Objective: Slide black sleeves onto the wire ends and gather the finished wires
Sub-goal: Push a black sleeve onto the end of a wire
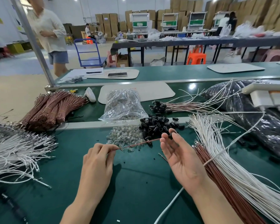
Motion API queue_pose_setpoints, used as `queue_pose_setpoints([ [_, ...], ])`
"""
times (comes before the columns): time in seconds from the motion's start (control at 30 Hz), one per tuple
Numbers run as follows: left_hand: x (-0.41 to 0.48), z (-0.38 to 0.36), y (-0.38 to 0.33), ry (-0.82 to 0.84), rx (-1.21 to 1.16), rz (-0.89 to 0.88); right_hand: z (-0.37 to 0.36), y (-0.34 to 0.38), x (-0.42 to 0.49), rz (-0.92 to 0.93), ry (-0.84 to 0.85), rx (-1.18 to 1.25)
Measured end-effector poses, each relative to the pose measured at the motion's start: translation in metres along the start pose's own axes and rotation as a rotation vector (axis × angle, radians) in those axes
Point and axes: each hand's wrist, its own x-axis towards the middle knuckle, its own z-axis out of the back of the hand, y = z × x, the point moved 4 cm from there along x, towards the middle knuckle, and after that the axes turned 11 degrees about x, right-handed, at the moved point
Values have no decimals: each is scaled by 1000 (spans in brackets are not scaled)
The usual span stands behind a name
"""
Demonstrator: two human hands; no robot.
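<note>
Black sleeve [170, 136] pinched in right hand [183, 160]; brown wire [139, 143] pinched in left hand [97, 160]

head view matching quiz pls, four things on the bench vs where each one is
Things:
1. pile of black sleeves
2. single black sleeve
3. brown wire
4. brown wire bundles

Places:
a. pinched in the right hand
b. lying at the far left of the bench
c. heaped just beyond both hands
d. running from the left hand to the right hand

Pairs: 1-c, 2-a, 3-d, 4-b
</note>
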Motion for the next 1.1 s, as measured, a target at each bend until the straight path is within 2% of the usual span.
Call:
queue_pose_setpoints([
  [0.1,2,-1,4,11,69,33,1,-4,1,-4,-14,-79],
  [0.17,1,-2,0,31,98,-19,0,-8,1,-21,6,-123],
  [0.37,-4,-5,-21,80,-23,-197,-3,-18,1,-55,64,-199],
  [0.53,-6,-5,-20,66,-197,-149,-3,-20,1,-38,109,-290],
  [0.8,-4,0,-19,-37,-273,-158,2,-11,3,93,41,-430],
  [1.1,-4,2,-23,-38,-226,-185,0,-8,-2,239,98,-907],
])
